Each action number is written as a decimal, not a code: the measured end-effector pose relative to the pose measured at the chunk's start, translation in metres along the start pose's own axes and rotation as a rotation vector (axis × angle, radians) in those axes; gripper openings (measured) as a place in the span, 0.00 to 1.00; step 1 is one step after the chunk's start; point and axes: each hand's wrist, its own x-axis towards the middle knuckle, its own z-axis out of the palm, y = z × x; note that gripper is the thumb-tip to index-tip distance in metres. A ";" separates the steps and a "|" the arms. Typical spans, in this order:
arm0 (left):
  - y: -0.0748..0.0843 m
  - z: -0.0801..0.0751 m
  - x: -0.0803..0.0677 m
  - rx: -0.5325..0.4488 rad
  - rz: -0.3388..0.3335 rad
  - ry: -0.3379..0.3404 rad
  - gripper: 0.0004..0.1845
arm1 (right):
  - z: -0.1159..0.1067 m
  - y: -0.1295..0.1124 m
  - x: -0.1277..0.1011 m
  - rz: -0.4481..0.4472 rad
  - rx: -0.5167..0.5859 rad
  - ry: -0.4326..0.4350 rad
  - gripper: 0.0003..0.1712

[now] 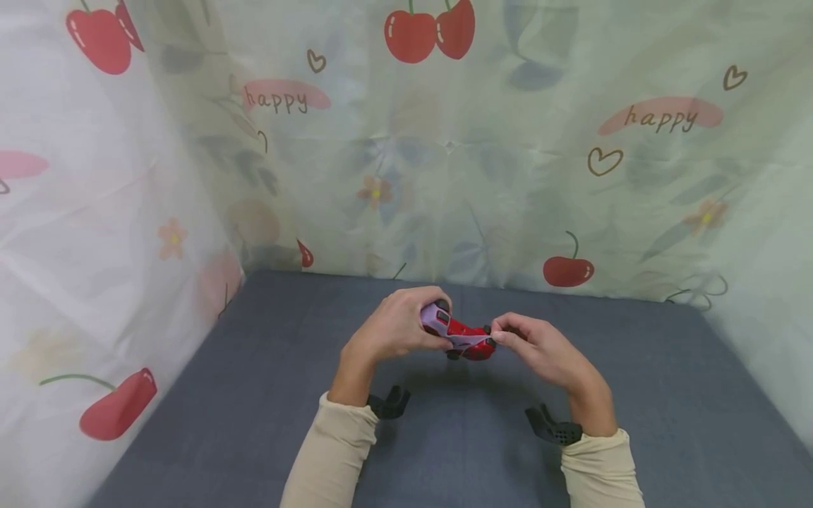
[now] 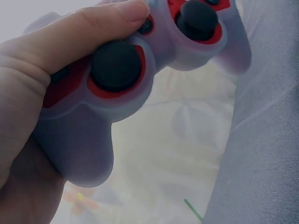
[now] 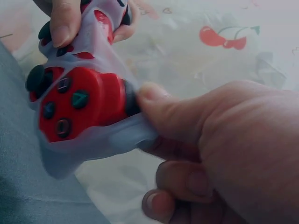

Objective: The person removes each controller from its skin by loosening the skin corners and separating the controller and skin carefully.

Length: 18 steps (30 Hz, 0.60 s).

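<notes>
1. A red game controller (image 1: 466, 339) is held in the air between both hands, above the grey-blue table (image 1: 254, 395) and near its far edge, in front of the curtain.
2. The controller wears a pale lilac silicone cover (image 3: 112, 140) – in the right wrist view the cover is pulled away from the red shell on the grip nearest that hand, so the button face lies bare.
3. The left hand (image 1: 396, 328) grasps the controller's left grip, fingers curled round it; in the left wrist view the thumb (image 2: 88, 32) lies across the top of the body, just above a black thumbstick (image 2: 116, 65).
4. A second black thumbstick (image 2: 198, 17) sits further along, ringed in red like the first.
5. The right hand (image 1: 540, 346) pinches the edge of the silicone cover at the controller's right end – the thumb (image 3: 173, 109) presses against the rim of the red shell, with the other fingers curled under.
6. Four face buttons (image 3: 65, 102) show on the bare red shell, bearing faint shape marks.
7. Both forearms are in beige sleeves (image 1: 336, 451), and a black wrist mount (image 1: 554, 427) sits by each cuff.
8. The curtain (image 1: 508, 141) behind and to the left is pale, printed with red cherries, hearts and the word "happy".
</notes>
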 end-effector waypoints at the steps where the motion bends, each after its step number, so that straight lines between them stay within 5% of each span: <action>1: 0.000 0.000 0.000 -0.008 -0.001 0.003 0.23 | 0.000 -0.001 0.000 -0.004 -0.005 0.006 0.05; 18: -0.010 -0.002 0.000 -0.130 -0.007 0.056 0.23 | -0.001 -0.015 -0.001 -0.060 -0.027 0.049 0.02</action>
